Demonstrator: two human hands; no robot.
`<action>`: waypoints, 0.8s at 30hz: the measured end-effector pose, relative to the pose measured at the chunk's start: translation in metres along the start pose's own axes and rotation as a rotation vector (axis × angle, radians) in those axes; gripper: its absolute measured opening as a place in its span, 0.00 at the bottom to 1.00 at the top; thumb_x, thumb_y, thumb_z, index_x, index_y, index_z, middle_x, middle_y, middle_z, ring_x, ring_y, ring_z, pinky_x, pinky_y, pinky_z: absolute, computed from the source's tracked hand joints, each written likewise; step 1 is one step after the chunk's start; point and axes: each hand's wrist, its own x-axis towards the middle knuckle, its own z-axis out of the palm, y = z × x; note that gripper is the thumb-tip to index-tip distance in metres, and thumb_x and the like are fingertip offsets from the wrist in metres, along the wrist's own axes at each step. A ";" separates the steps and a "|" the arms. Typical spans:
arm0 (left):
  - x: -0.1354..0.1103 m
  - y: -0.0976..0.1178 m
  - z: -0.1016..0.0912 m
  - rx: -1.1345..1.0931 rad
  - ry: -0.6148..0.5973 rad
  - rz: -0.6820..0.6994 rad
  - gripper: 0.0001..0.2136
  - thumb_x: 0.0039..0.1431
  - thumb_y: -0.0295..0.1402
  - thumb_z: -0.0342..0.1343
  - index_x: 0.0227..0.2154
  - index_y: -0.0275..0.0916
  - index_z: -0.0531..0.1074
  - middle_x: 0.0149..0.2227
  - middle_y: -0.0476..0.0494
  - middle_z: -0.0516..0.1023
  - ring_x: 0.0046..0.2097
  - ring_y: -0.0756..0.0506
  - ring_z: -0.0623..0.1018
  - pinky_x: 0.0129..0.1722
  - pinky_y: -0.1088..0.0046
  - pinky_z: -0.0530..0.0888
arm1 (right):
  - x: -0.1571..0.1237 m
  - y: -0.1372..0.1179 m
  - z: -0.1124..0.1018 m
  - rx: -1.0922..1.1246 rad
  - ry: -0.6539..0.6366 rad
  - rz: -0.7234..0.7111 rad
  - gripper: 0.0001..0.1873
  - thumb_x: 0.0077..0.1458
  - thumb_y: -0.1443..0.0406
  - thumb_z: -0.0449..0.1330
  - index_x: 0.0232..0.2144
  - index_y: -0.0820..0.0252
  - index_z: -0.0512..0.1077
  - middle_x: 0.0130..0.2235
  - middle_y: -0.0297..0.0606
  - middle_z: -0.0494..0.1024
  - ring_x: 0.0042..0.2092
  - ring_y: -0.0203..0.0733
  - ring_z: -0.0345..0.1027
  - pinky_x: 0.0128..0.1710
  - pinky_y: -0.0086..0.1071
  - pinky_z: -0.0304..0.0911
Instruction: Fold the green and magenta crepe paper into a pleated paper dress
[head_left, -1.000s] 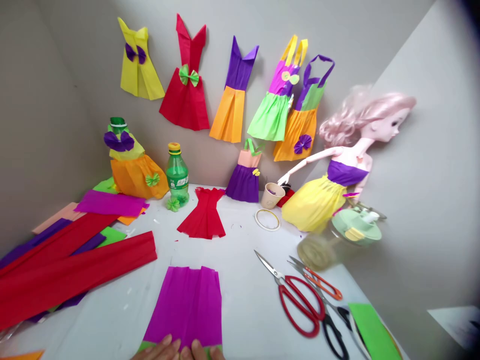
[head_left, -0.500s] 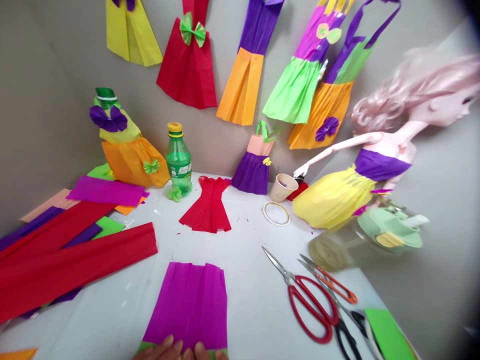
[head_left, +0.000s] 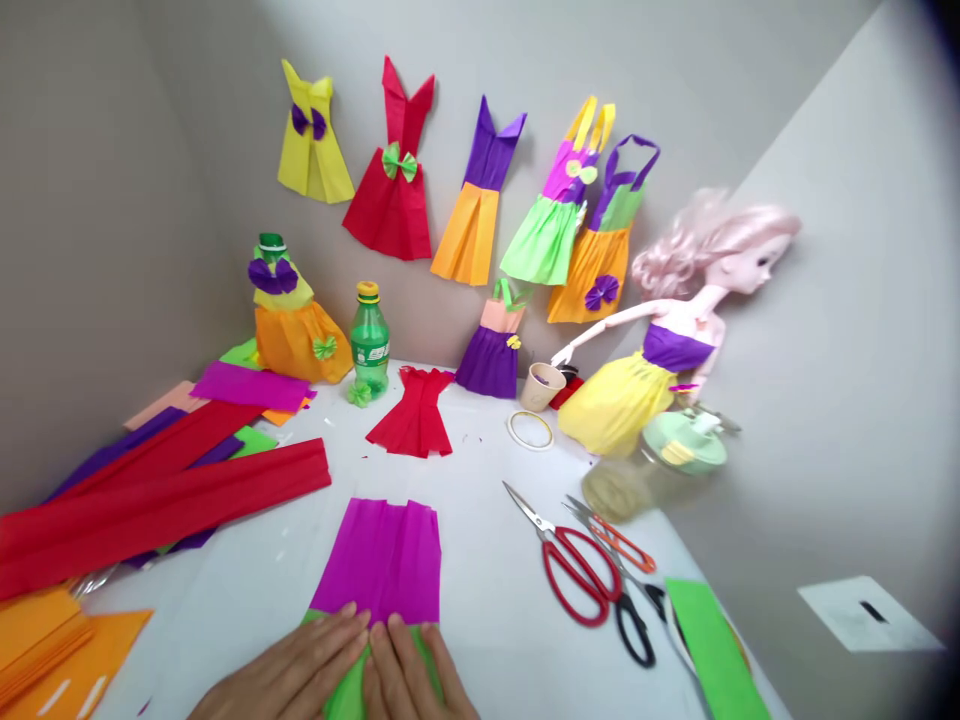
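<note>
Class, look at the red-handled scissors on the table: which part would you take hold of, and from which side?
Probably best to grip the red loops of the red-handled scissors, coming from the near side. They lie flat, blades slightly open, with the tips pointing away to the far left, so the loops lie nearest.

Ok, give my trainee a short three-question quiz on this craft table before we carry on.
1. True or false: the left hand and right hand rest open at the near edge of the magenta pleated paper.
2. Nearest thing to the paper's right? A red-handled scissors; B green bottle; C doll.
3. How many paper dresses hang in the wall's top row?
Key: 1 true; 2 A; 3 five.
</note>
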 end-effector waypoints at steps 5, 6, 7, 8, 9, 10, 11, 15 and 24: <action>0.013 0.011 -0.019 -0.217 0.003 -0.166 0.34 0.68 0.25 0.43 0.71 0.62 0.41 0.63 0.63 0.69 0.59 0.50 0.76 0.59 0.74 0.74 | 0.000 0.004 -0.011 -0.087 -0.142 -0.088 0.21 0.67 0.66 0.56 0.58 0.72 0.70 0.58 0.56 0.74 0.61 0.57 0.68 0.62 0.50 0.65; 0.017 0.014 -0.026 -0.265 0.016 -0.201 0.34 0.69 0.25 0.41 0.70 0.65 0.39 0.63 0.64 0.70 0.59 0.50 0.77 0.59 0.73 0.75 | 0.001 0.003 -0.019 -0.104 -0.178 -0.098 0.22 0.67 0.66 0.54 0.60 0.74 0.68 0.60 0.57 0.71 0.63 0.57 0.65 0.62 0.49 0.64; 0.022 0.017 -0.034 -0.303 0.027 -0.228 0.33 0.70 0.26 0.40 0.70 0.66 0.38 0.63 0.65 0.70 0.59 0.50 0.77 0.59 0.71 0.75 | 0.003 0.001 -0.026 -0.120 -0.214 -0.095 0.24 0.68 0.66 0.54 0.61 0.76 0.67 0.62 0.57 0.68 0.64 0.58 0.63 0.63 0.49 0.64; 0.026 0.019 -0.041 -0.327 0.036 -0.240 0.33 0.70 0.26 0.39 0.69 0.67 0.37 0.63 0.66 0.70 0.59 0.49 0.77 0.59 0.71 0.75 | 0.005 -0.002 -0.034 -0.133 -0.247 -0.077 0.25 0.68 0.65 0.53 0.61 0.77 0.66 0.64 0.57 0.65 0.66 0.58 0.60 0.63 0.49 0.62; 0.029 0.021 -0.047 -0.338 0.041 -0.242 0.33 0.71 0.27 0.39 0.69 0.68 0.37 0.64 0.66 0.69 0.59 0.49 0.77 0.60 0.70 0.75 | 0.007 -0.006 -0.040 -0.140 -0.275 -0.049 0.27 0.68 0.63 0.54 0.62 0.78 0.65 0.65 0.58 0.62 0.67 0.59 0.57 0.65 0.50 0.60; 0.031 0.023 -0.052 -0.341 0.042 -0.239 0.32 0.71 0.27 0.39 0.69 0.68 0.37 0.64 0.66 0.67 0.59 0.50 0.76 0.60 0.71 0.74 | 0.009 -0.009 -0.046 -0.138 -0.299 -0.026 0.29 0.68 0.60 0.55 0.63 0.79 0.64 0.66 0.58 0.60 0.68 0.60 0.54 0.66 0.52 0.58; 0.031 0.025 -0.055 -0.338 0.043 -0.234 0.32 0.72 0.28 0.39 0.69 0.68 0.38 0.65 0.66 0.66 0.59 0.50 0.76 0.61 0.71 0.73 | 0.011 -0.012 -0.051 -0.128 -0.316 -0.009 0.33 0.67 0.56 0.56 0.63 0.80 0.63 0.67 0.60 0.58 0.69 0.61 0.52 0.67 0.53 0.55; 0.026 0.032 -0.054 -0.306 0.041 -0.206 0.31 0.72 0.27 0.39 0.70 0.66 0.40 0.66 0.65 0.65 0.60 0.53 0.75 0.61 0.77 0.71 | 0.018 -0.017 -0.069 -0.039 -0.369 0.003 0.49 0.62 0.42 0.55 0.65 0.82 0.59 0.67 0.63 0.55 0.70 0.62 0.49 0.68 0.52 0.51; 0.024 0.056 -0.054 -0.127 0.111 -0.232 0.33 0.71 0.28 0.42 0.71 0.59 0.35 0.68 0.59 0.62 0.63 0.50 0.72 0.63 0.75 0.68 | 0.028 -0.004 -0.104 0.112 -0.472 0.060 0.43 0.66 0.46 0.54 0.68 0.74 0.55 0.70 0.53 0.54 0.72 0.54 0.45 0.70 0.50 0.48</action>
